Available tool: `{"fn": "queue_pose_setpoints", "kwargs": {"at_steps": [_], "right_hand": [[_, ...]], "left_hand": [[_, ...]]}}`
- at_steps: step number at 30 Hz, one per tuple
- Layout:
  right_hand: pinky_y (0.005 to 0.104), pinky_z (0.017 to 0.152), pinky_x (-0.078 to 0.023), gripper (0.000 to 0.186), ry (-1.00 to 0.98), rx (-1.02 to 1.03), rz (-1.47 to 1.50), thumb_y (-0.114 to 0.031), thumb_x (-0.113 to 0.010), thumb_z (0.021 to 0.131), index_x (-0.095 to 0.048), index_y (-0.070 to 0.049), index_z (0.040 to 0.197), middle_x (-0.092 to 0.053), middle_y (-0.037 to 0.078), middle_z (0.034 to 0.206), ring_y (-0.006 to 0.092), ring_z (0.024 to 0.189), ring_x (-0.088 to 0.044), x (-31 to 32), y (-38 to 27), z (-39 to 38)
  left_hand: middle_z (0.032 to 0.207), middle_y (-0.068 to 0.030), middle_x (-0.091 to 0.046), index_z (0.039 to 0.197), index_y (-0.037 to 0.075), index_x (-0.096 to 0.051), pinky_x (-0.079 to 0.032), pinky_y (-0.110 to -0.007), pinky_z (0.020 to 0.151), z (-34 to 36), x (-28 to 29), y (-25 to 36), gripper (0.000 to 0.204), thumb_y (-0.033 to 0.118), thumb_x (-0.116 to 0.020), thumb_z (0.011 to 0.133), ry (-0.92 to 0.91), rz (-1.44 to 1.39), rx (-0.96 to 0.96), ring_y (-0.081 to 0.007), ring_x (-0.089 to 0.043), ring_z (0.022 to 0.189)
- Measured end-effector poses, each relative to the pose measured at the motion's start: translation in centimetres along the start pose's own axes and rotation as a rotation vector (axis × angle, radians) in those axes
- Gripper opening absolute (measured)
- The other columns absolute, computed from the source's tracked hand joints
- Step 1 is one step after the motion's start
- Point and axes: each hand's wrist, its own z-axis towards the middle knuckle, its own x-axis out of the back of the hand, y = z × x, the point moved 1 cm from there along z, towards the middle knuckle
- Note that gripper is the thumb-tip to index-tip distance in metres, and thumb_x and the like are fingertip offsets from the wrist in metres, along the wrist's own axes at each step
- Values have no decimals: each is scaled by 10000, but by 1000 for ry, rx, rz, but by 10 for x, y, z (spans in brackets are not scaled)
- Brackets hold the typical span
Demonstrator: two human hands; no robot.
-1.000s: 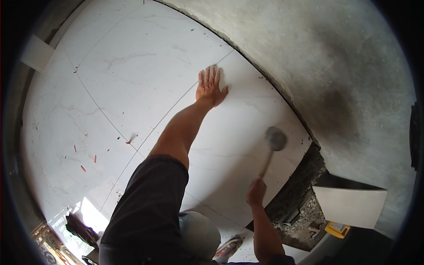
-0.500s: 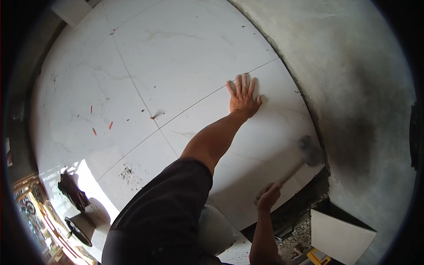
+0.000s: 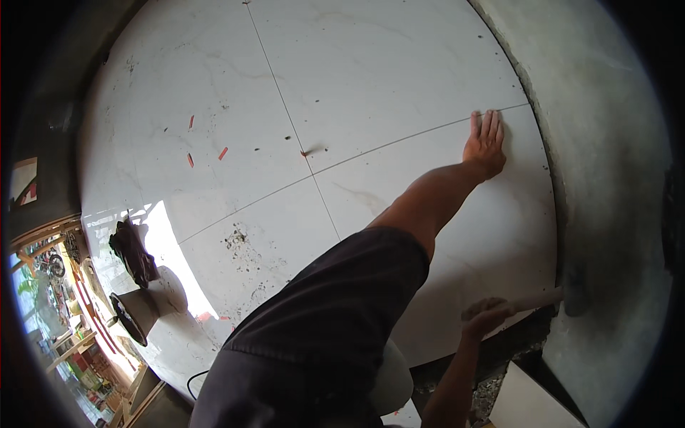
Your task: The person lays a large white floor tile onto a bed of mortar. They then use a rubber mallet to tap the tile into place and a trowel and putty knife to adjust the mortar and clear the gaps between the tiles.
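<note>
My left hand (image 3: 485,146) lies flat on a large white marble-look floor tile (image 3: 492,228). Its outstretched fingertips reach the thin joint line near the wall-side corner. In my right hand (image 3: 488,315) is the pale handle of a rubber mallet (image 3: 576,291), its fingers wrapped around it. The mallet's dark head is smeared by motion and shows against the grey wall, past the tile's edge. Whether the head touches anything I cannot tell. A small red tile spacer (image 3: 304,154) stands close to where the joints cross.
Grey concrete wall (image 3: 606,178) borders the tiles on the right. At lower right, a rubble-filled gap (image 3: 489,391) lies beside a loose tile piece (image 3: 528,403). Several red spacers (image 3: 190,160), a dark crumpled bag (image 3: 133,251) and a tipped bucket-like container (image 3: 134,315) are on the left.
The view has shifted, so the floor appears further left. My left hand remains flat, its fingers closer together. My right hand has swung the mallet, its head now toward the wall.
</note>
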Motion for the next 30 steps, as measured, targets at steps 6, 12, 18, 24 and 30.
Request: {"fn": "queue_pose_setpoints", "kwargs": {"at_steps": [6, 12, 18, 24, 30], "right_hand": [[285, 371, -284, 686, 41, 60, -35, -733, -192, 902, -402, -104, 726, -308, -6, 527, 125, 385, -307, -16, -29, -5], [300, 369, -301, 677, 56, -17, -119, -714, -187, 915, -390, -113, 678, -315, -16, 511, 127, 380, -337, -30, -33, 0], [290, 387, -309, 687, 3, 133, -346, -715, -179, 914, -366, -115, 634, -341, -22, 514, 101, 398, -347, -26, -18, 28], [290, 398, -302, 685, -120, -45, -431, -711, -189, 917, -368, -113, 634, -326, -20, 512, 103, 405, -323, -40, -8, 28], [332, 464, -322, 684, -87, 347, -647, -650, -181, 949, -382, -64, 658, -359, 22, 535, 151, 486, -369, -36, 4, 32]], "left_hand": [[1564, -132, -125, 1483, 39, -188, -3, -533, 1157, 25, 2, 1, 756, 517, -337, 917, -99, -81, -98, -274, -52, 1456], [1573, -122, -91, 1496, 65, -156, 21, -514, 1161, 51, -5, 3, 810, 584, -346, 904, -168, -39, -139, -260, -5, 1461], [1585, -68, -46, 1510, 92, -93, 46, -500, 1163, 53, 4, 13, 805, 579, -326, 913, -193, -13, -146, -232, 29, 1462], [1587, -59, -21, 1514, 100, -39, 64, -500, 1160, 55, 4, 12, 805, 573, -309, 921, -245, 39, -137, -229, 49, 1461], [1588, -61, -20, 1514, 95, -45, 67, -504, 1156, 57, 2, 14, 813, 577, -315, 917, -204, 30, -145, -232, 46, 1462]]}}
